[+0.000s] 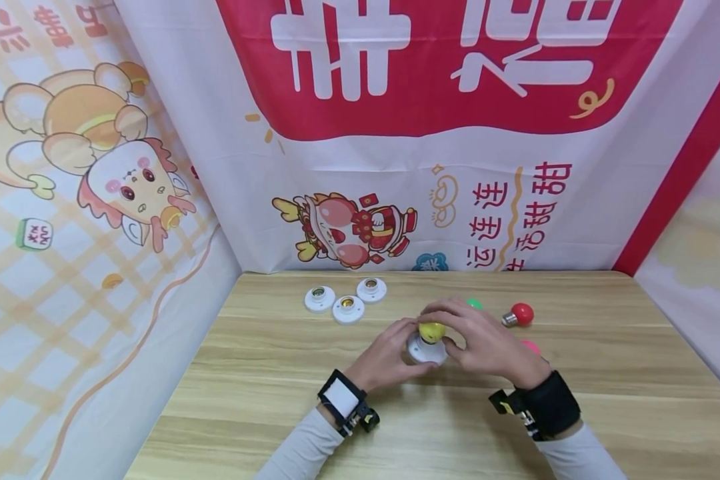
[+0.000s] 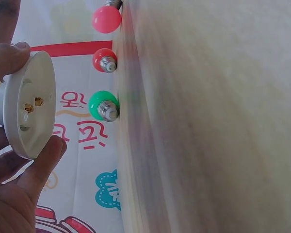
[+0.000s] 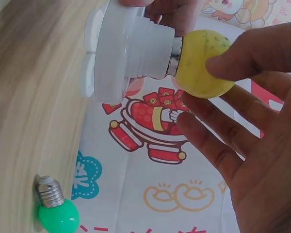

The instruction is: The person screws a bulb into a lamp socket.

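Observation:
A white round lamp socket is held by its rim in my left hand, lifted off the table. Its underside with two brass screws faces the left wrist camera. A yellow light bulb sits in the mouth of the socket, a strip of its metal base showing. My right hand grips the bulb between thumb and fingers, with the thumb pressed on the glass in the right wrist view.
Several white lamp sockets stand at the back left of the wooden table. On the right lie a green bulb, a red bulb and a pink bulb. Printed cloth walls border the table.

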Demonstrator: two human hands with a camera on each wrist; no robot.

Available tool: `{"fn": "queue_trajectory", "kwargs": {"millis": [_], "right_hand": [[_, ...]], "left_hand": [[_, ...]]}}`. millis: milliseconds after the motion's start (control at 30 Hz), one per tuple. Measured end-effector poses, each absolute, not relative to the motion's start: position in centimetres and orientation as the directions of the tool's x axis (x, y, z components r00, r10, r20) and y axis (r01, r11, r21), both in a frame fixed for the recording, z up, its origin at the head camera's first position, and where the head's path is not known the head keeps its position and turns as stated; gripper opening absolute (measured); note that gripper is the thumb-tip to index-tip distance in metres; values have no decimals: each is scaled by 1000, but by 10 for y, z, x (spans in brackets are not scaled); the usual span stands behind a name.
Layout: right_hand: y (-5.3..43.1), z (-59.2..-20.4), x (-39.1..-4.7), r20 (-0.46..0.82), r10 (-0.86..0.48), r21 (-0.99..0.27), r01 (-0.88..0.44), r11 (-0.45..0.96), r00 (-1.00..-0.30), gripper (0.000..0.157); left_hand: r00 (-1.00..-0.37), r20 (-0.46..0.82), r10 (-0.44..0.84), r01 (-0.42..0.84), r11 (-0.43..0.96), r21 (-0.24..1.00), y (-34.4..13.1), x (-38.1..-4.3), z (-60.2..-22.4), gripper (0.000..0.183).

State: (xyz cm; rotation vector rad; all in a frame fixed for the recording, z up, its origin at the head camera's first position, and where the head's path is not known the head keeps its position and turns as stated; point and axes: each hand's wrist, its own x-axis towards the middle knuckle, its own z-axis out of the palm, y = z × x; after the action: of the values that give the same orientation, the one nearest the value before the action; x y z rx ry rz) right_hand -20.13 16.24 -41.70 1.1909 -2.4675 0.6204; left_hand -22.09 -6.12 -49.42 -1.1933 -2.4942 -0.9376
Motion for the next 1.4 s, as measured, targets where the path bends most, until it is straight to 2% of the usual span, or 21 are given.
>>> {"fn": "queue_trajectory", "kwargs": {"millis": [300, 600, 867, 1000, 1133, 1400], "right_hand": [[162, -420, -202, 483, -609, -185, -754, 631, -629, 49], [161, -421, -204, 502, -577, -185, -731, 657, -645, 46], [161, -420, -202, 474, -587, -194, -728, 658, -657, 55], [162, -418, -201, 477, -613, -200, -757, 622, -630, 58], [162, -417, -202, 470, -635, -210, -777, 594, -613, 53], [162, -419, -202, 462, -634, -227, -774, 592, -620, 45]], "left_hand": [[-616, 472, 631, 784, 440, 437, -61, -223, -494, 77], [-622, 456, 637, 781, 455, 429, -60, -222, -493, 71], [-613, 469, 636, 788, 443, 429, -60, -223, -493, 73], [-615, 469, 633, 786, 443, 432, -61, -223, -493, 74], [-616, 469, 634, 785, 444, 431, -61, -223, -493, 75], [-621, 460, 635, 781, 452, 431, -61, -222, -492, 78]]}}
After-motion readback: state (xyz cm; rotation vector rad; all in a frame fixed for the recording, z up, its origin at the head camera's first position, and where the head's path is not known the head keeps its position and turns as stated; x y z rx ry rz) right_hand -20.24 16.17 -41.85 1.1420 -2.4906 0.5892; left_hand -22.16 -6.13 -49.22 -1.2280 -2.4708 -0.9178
